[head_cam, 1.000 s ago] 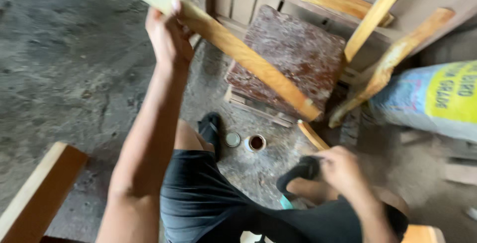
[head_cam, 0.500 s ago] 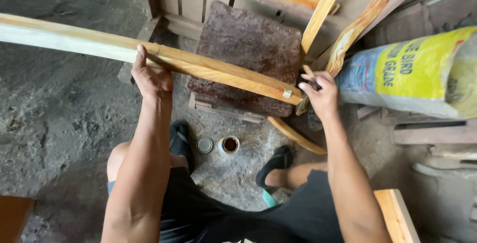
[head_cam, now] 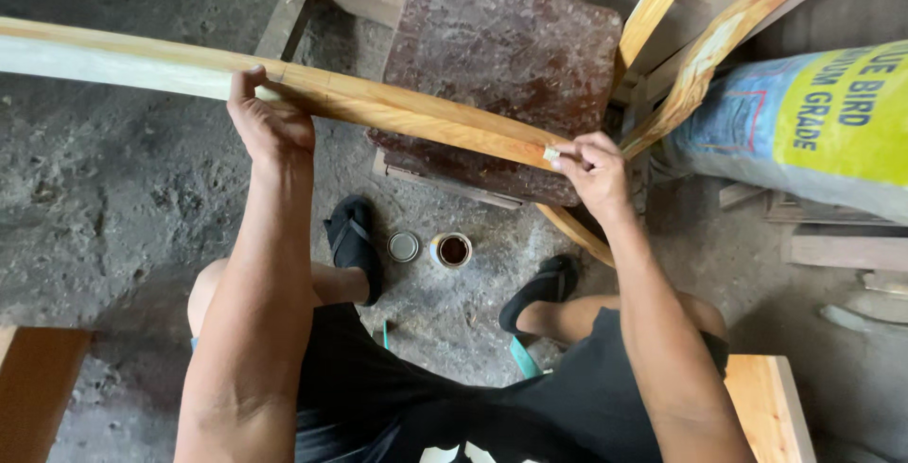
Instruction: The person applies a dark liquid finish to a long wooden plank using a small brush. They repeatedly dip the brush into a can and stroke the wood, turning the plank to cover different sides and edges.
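A long wooden plank (head_cam: pixel 397 108) runs from the left edge to the middle of the head view, its left part pale and its right part amber and glossy. My left hand (head_cam: pixel 268 122) grips it near mid-length. At the plank's right end my right hand (head_cam: pixel 591 165) pinches the tip, with a small pale piece (head_cam: pixel 551 153) between the fingers. A brown brush handle (head_cam: pixel 577 233) shows under the right wrist. The plank's end lies over a worn reddish-brown board (head_cam: pixel 511 42).
A small open tin of dark liquid (head_cam: pixel 452 250) and its lid (head_cam: pixel 404 246) stand on the concrete floor between my sandalled feet. Varnished slats (head_cam: pixel 728 33) lean at the upper right by a yellow-and-blue sack (head_cam: pixel 813 127). Wooden bench edges show at the lower left (head_cam: pixel 38 387) and lower right (head_cam: pixel 771 406).
The plank has swung from a steep diagonal to nearly level. My right hand rose from near the tin to the plank's right end; the left hand kept its grip.
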